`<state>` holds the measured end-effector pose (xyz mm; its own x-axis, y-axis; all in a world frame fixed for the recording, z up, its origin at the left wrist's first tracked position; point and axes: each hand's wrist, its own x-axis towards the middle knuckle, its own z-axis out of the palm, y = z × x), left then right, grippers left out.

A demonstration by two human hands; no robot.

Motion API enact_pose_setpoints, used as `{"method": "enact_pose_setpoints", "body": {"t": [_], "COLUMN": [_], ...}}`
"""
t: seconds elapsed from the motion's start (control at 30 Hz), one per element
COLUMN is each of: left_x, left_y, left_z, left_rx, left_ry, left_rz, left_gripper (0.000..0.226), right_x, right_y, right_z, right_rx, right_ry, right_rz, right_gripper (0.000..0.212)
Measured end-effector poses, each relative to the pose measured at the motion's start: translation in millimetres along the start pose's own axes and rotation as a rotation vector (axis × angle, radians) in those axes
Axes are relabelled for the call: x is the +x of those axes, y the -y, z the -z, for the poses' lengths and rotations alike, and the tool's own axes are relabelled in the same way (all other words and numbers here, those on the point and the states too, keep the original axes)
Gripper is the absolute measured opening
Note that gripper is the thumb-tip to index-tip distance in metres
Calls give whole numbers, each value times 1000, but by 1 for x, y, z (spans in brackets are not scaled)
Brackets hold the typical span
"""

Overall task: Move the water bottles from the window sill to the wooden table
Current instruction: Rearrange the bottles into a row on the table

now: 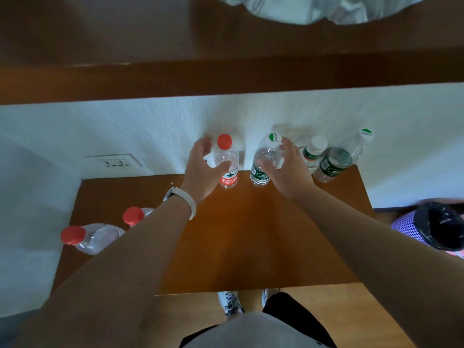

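Red-capped and clear, the first bottle (226, 155) is standing upright at the far edge of the wooden table (251, 234), close to the wall. The left hand (200, 169) is curling round it, thumb in front and fingers behind. The right hand (286, 172) is wrapping the green-labelled bottle (259, 175) just beside it in the same way. Both bottles appear to be resting on the tabletop, so the person is probably setting them down. The next move likely calls for loosening both hands without tipping either bottle, then reaching up to the window sill (226, 79), where no bottle is showing. A white-capped bottle (313, 151) is standing further right.
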<state>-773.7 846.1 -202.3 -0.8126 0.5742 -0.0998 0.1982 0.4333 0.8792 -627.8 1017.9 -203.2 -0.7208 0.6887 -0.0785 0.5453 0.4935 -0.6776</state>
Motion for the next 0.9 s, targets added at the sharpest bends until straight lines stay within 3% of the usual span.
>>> {"method": "enact_pose_setpoints", "body": {"t": [0.2, 0.4, 0.7, 0.9], "left_x": [-36, -81, -122, -150], "left_y": [-21, -21, -12, -6], "left_z": [13, 21, 35, 39], "left_rx": [217, 493, 786, 894], "left_ry": [-158, 7, 62, -11], "left_rz": [-135, -321, -601, -527], "left_gripper": [66, 57, 50, 56], "right_x": [-21, -49, -88, -103], "right_y": [4, 13, 41, 46], "right_z": [21, 39, 36, 36], "right_rx": [-140, -335, -540, -651], "right_ry": [-59, -28, 49, 126], "right_rz": [91, 289, 495, 640], "right_gripper": [64, 47, 62, 59]}}
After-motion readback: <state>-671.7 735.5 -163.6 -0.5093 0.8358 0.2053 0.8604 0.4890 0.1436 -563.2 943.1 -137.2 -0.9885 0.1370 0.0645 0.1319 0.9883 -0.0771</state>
